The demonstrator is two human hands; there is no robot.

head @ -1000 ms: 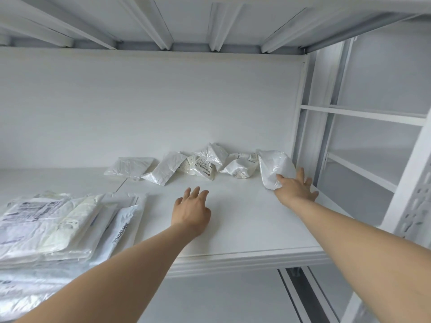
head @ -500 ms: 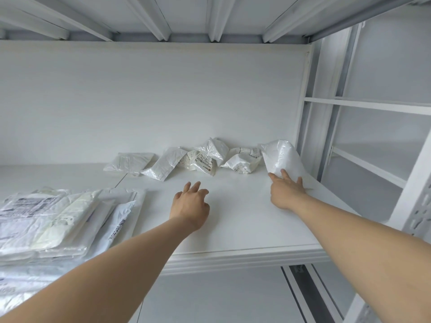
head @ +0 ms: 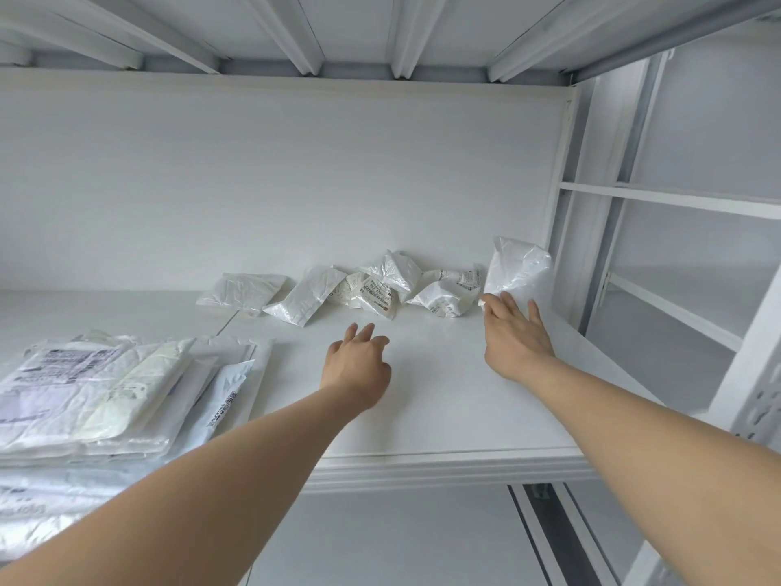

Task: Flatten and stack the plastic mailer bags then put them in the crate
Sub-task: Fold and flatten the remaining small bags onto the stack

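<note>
White shelf [head: 443,416] against a white back wall [head: 253,184] is carrying everything. Your right hand [head: 515,336] is reaching to the far right, fingers pinching the lower edge of a crumpled mailer bag [head: 517,268] that is standing upright just beside the rack post [head: 562,205]. Your left hand [head: 357,365] is hovering mid-shelf, fingers loosely curled, holding nothing. More crumpled bags [head: 380,285] are lying in a row along the wall, left of the held one. A stack of flattened bags [head: 105,387] is sitting at the near left, labels up.
</note>
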